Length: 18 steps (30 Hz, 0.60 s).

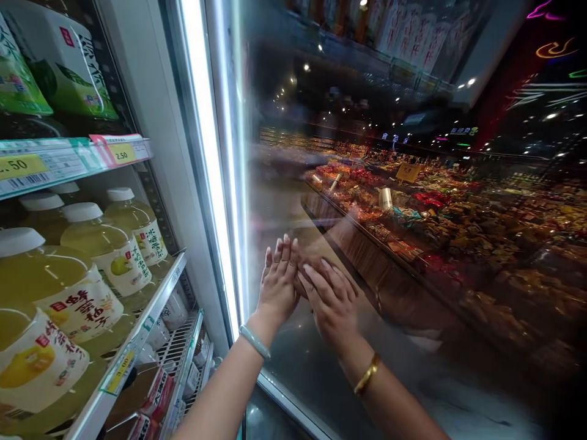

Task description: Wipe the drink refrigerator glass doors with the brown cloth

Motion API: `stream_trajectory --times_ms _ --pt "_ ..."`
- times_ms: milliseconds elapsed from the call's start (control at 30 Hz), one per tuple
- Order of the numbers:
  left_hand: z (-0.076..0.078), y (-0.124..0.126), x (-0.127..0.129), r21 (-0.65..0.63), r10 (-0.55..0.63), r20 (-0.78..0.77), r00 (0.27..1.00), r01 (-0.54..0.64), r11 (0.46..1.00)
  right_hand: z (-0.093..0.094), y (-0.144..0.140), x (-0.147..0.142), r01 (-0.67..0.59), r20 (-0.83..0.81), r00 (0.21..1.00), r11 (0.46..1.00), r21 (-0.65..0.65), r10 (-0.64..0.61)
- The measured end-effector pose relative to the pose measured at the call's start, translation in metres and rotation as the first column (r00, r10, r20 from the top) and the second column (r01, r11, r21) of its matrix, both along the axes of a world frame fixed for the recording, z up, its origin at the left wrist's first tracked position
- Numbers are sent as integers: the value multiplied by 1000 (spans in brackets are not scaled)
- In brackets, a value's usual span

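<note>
While both palms press flat against the glass door (367,183) of a shop cooler, the left hand (277,284) and right hand (331,299) lie side by side, fingers (285,253) spread and grasping nothing. The door stands swung out from the cabinet, its lit frame (208,153) just beside the hands; whether it is being pushed shut cannot be told. Juice bottles (107,247) line the shelf (137,330) behind price tags (121,151). Reflected store aisles fill the glass.

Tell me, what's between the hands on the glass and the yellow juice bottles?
In the head view, the door's bright light strip and white frame stand between them.
</note>
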<state>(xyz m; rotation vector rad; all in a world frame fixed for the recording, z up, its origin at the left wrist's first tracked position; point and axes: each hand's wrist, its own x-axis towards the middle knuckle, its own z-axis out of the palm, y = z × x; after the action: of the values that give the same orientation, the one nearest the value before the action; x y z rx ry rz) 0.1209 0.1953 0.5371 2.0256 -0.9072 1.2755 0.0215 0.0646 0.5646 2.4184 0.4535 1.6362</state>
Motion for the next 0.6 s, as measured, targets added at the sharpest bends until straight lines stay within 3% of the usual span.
stream_trajectory --times_ms 100,200,300,400,500,600 --pt "-13 -6 -15 34 -9 44 999 7 999 -11 -17 -19 16 89 996 996 86 -24" --pt "-11 -10 -19 32 -14 37 999 13 999 3 -14 -15 72 176 979 981 180 -104" --pt "-14 -14 -17 4 -32 -19 999 32 999 6 -1 -2 61 153 984 983 175 -88" --pt "-31 -20 -19 -25 -41 -40 998 40 999 -14 -1 -3 38 94 994 991 130 -51" --pt "-49 -30 -31 2 -59 -24 998 59 998 -37 -15 -22 37 67 997 992 124 -45" --pt "-51 -39 -45 39 -77 17 997 76 996 -41 -28 -39 43 90 994 986 164 -58"
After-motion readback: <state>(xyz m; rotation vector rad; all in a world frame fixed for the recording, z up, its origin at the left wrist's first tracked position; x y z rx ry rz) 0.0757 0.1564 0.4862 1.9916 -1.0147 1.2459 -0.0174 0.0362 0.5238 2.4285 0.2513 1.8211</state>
